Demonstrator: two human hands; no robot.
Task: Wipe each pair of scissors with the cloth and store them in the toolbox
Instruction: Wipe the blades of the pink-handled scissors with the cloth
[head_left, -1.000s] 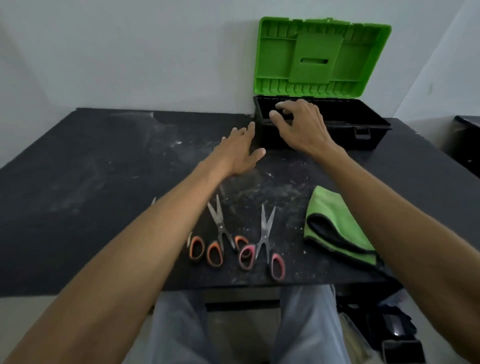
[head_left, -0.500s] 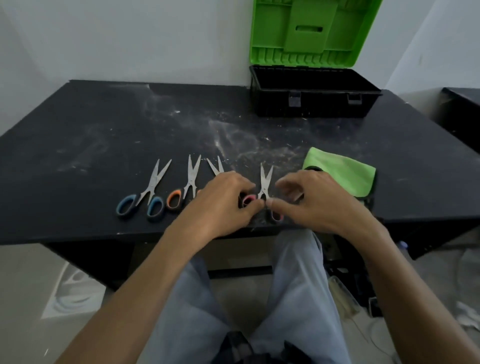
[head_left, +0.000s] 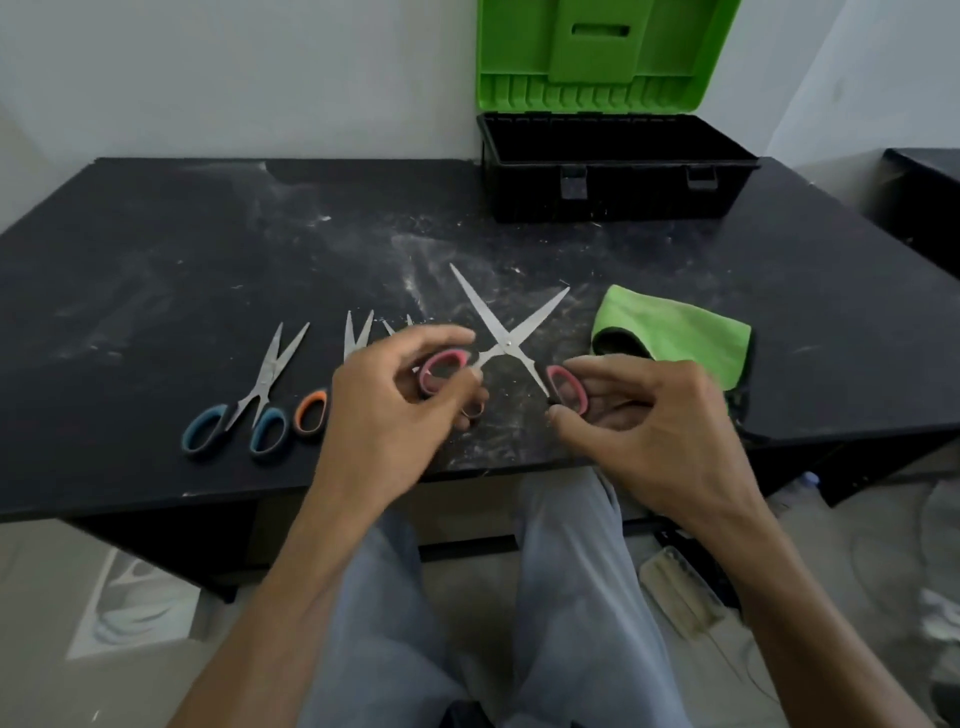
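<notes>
Pink scissors (head_left: 506, 343), lying on the surface (head_left: 208, 260) half a second ago, are now raised at frame centre, blades spread. Left hand (head_left: 400, 410) and right hand (head_left: 639, 421): each grip pinches one handle. Cloth (head_left: 675, 338) lies untouched; wiping pending.

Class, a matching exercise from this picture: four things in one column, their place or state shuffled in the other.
Things: 1 pink-handled scissors; 2 blue-handled scissors; 3 cloth; 4 toolbox.
States: A lid up, at the table's back; B spread open, gripped by left hand and right hand; C lying at the row's left end; D folded near the right hand.
Pairs: 1-B; 2-C; 3-D; 4-A.
</notes>
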